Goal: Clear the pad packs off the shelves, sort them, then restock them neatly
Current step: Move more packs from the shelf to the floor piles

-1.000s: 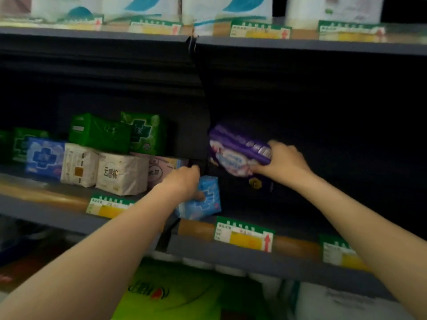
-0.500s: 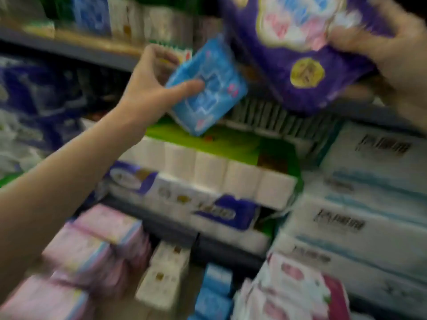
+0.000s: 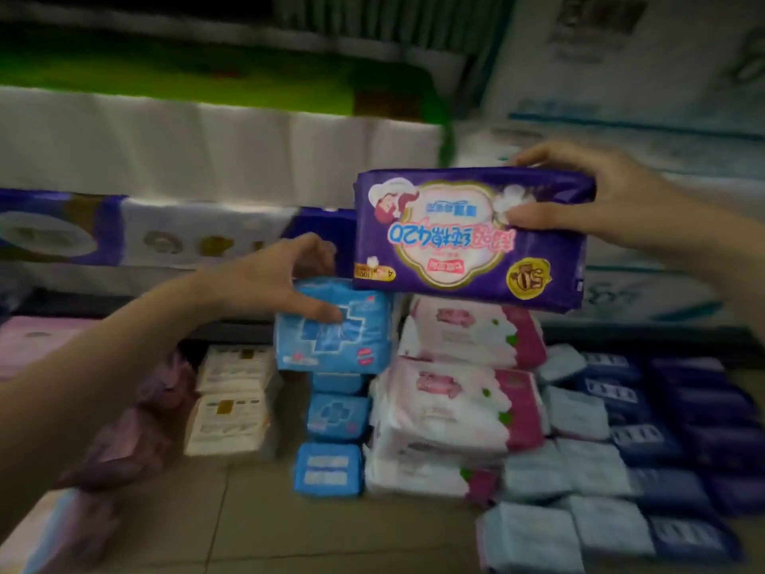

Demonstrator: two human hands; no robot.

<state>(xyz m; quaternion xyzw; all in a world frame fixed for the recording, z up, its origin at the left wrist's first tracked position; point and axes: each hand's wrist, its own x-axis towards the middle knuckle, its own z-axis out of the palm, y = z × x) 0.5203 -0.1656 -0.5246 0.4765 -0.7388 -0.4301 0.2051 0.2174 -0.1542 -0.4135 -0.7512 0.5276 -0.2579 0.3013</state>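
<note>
Two packs are held above sorted rows on the floor (image 3: 331,532). Left hand (image 3: 265,279) fingers pinch a blue pack (image 3: 335,337). Right hand (image 3: 612,200) fingers clamp the purple pack (image 3: 467,238), print upside down.

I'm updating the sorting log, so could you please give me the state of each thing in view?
Left hand: gripping the light blue pad pack.
Right hand: gripping the large purple pad pack, print upside down.
Pink-and-white pad packs: stacked on the floor.
Small blue packs: in a column on the floor.
</note>
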